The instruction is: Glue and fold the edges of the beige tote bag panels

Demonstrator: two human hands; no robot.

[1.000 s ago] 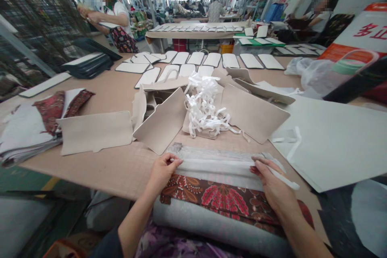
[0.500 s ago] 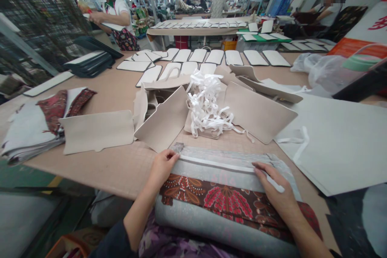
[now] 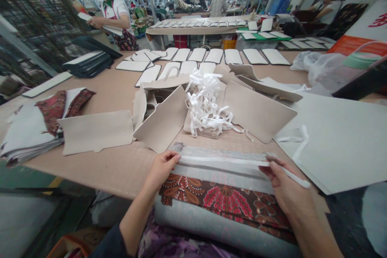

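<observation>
White fabric tape, pulled out lengthwise between two hands, is what's going on at lower centre. Left hand [image 3: 163, 166] has thumb and fingertips pinched together on one end of the white tape [image 3: 217, 160]; can't tell if it's nipping the cloth underneath too. Right hand [image 3: 292, 187] is clamped on the same tape further along, with a loose tail poking out past it toward lower right.

So the tape's long axis goes left to right across the frame, dipping a touch rightward, pretty much parallel to the long edge of the grey-backed cloth [image 3: 223, 172] just below. Neither hand is nearer, both are on it, but the free tail is on the right hand's side.

Closer to the bottom edge, a brown floral print band [image 3: 226, 201] shows, then a rounded grey fold [image 3: 217, 225]. Above the hands, mid-frame, sits a tangle of white strips [image 3: 205, 105], with beige panels [image 3: 163, 119] around it. Big pale sheet [image 3: 344, 141] at right, folded fabric stack [image 3: 27, 125] at far left.
</observation>
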